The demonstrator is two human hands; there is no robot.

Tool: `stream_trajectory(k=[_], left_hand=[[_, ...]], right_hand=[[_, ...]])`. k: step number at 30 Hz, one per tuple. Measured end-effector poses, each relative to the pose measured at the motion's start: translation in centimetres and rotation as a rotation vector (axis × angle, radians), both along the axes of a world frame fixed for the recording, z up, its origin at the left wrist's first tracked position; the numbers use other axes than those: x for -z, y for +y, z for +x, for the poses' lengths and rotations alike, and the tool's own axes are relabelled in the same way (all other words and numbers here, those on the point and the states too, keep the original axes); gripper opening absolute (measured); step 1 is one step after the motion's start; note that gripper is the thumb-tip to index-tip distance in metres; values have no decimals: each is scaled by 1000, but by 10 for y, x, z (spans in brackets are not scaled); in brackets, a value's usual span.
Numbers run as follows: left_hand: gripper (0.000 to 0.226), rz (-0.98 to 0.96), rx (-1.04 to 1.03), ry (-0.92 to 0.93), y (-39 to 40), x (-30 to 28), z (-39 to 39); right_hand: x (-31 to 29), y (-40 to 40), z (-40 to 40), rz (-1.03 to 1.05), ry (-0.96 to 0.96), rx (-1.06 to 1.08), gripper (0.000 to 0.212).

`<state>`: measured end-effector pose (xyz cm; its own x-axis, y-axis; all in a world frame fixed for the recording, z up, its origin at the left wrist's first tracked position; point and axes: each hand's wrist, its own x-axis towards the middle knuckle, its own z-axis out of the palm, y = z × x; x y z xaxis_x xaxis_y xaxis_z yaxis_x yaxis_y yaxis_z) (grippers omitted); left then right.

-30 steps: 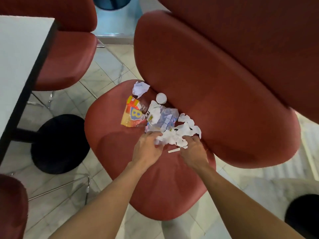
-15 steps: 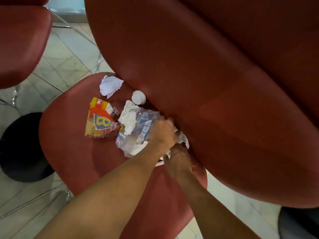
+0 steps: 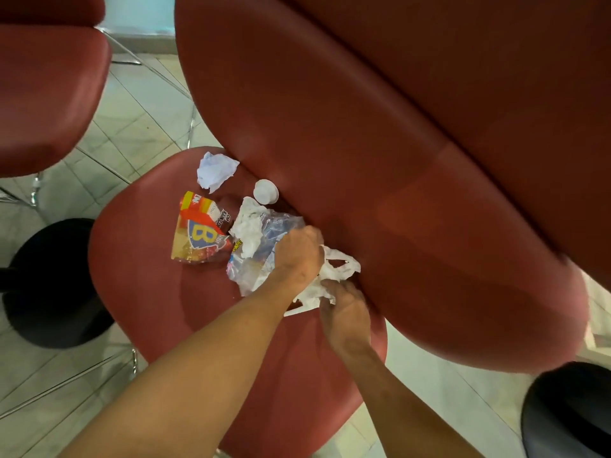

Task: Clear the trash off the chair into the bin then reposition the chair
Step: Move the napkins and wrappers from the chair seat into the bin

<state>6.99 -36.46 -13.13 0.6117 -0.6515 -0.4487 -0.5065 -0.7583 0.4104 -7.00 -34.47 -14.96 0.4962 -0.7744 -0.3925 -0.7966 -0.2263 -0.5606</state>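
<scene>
Head view, looking down.

Chair: red padded seat, backrest rising at upper right. Trash lies on the seat, bunched toward the backrest.

Left hand: forearm reaching in from the lower left, knuckles up, fingers curled down onto the clear wrapper and the torn tissue; it grips the pile from above.

Right hand: forearm coming from the lower right, back of hand up, fingers pinching the near edge of the tissue, just beside the left hand.

Snack packet: red and yellow, flat on the seat, left of the wrapper, untouched.

Napkin: crumpled, white, lying on the wrapper's far side.

Paper ball: white, at the seat's rear edge, apart from the hands.

Cap: white, round, against the backrest.

Second chair: red, upper left.

Floor: pale tiles.
</scene>
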Motion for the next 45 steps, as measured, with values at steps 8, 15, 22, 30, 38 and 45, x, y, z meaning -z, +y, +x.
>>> stream_trajectory(k=[8,15,22,30,38,45], left_hand=[[16,-95,-119,-57,60,-73,11],[32,-152,-205,-125,145,-128,8],[25,-186,-389,-136,246,-154,4],[19,-162,-571,-146,370,-174,-9],[12,-132,-805,-153,492,-177,-34],[13,-61,-1096,-165,603,-170,-59]], right_hand=[[-65,14,5,7,-104,53,35],[-114,56,16,17,-124,-49,33],[-143,125,27,21,-89,-198,33],[-167,230,34,12,-80,-413,32],[-173,325,40,-6,-77,-580,31],[-166,404,50,16,-43,-778,31]])
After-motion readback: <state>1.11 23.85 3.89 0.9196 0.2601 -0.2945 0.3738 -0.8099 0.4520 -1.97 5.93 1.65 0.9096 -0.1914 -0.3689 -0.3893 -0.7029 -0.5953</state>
